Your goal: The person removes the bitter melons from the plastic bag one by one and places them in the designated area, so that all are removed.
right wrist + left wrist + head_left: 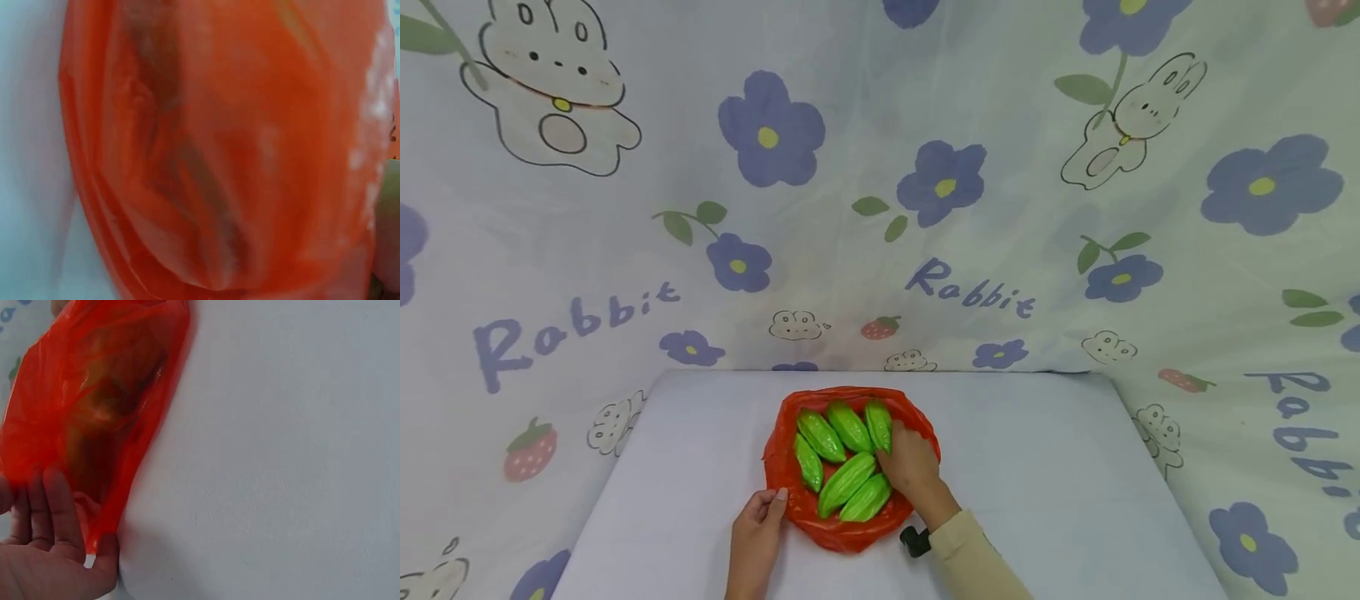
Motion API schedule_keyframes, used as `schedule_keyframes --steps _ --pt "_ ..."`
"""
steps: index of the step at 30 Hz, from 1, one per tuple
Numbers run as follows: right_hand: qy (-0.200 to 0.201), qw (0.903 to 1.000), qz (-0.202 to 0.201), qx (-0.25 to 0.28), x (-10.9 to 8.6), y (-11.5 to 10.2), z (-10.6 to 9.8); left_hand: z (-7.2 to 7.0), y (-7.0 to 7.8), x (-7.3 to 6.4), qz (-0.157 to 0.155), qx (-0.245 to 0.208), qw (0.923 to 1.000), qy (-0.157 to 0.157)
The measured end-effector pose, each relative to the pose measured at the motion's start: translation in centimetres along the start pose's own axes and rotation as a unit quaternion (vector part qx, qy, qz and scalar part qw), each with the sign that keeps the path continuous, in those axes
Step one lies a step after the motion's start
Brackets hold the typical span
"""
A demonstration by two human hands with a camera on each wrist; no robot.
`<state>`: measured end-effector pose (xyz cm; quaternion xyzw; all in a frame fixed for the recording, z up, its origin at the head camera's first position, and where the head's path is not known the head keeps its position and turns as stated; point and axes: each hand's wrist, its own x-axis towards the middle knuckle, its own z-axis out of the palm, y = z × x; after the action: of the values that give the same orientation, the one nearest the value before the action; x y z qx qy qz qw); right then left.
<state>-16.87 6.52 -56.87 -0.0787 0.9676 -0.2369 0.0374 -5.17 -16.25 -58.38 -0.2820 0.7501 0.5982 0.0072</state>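
Note:
A red plastic bag (850, 537) stands on the table with its mouth spread wide. Inside lie several green, ridged gourds (847, 483). At the bag's near left rim, my left hand (756, 533) pinches the plastic; in the left wrist view its thumb lies along the bag's edge and its fingers spread against the film. My right hand (913, 467) reaches over the right rim into the bag, its fingers beside the upper right gourd (877, 423). I cannot tell whether it grips that gourd. Red film (250, 156) fills most of the right wrist view and hides those fingers.
A white-covered table (1037, 467) lies under the bag. Cloth printed with rabbits and flowers (865, 233) hangs behind it and on both sides. A small black device (914, 542) sits at my right wrist, below the beige sleeve (973, 550).

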Motion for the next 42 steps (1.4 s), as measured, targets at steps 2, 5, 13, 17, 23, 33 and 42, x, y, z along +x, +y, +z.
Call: schedule_keyframes --steps 2,5,13,17,23,33,42 --pt "-0.003 1.0 -0.002 0.008 -0.1 0.0 0.0 -0.2 -0.2 0.1 0.001 -0.001 1.0 0.001" --pt "-0.001 0.9999 -0.006 0.013 -0.1 -0.1 0.0 -0.4 -0.2 0.3 0.002 -0.008 1.0 -0.003" --pt "0.018 0.9983 -0.02 0.052 -0.5 -0.8 -1.0 -0.6 -0.1 0.6 0.003 -0.013 0.9998 -0.016" --pt "0.029 0.9961 -0.028 0.079 -1.2 -1.1 -2.2 -0.6 -0.2 0.5 0.003 0.0 0.9999 -0.011" --pt "0.033 0.9936 -0.042 0.099 -2.2 -1.2 -3.6 -0.8 -0.4 0.3 0.0 0.016 0.9999 -0.003" --pt "0.029 0.9896 -0.051 0.131 -4.4 -1.1 -5.1 -1.0 -0.3 0.2 -0.003 0.026 0.9996 -0.003" --pt "0.068 0.9839 -0.063 0.153 -6.7 0.4 -6.3 -0.7 -0.1 0.1 0.008 0.034 0.9994 -0.004"
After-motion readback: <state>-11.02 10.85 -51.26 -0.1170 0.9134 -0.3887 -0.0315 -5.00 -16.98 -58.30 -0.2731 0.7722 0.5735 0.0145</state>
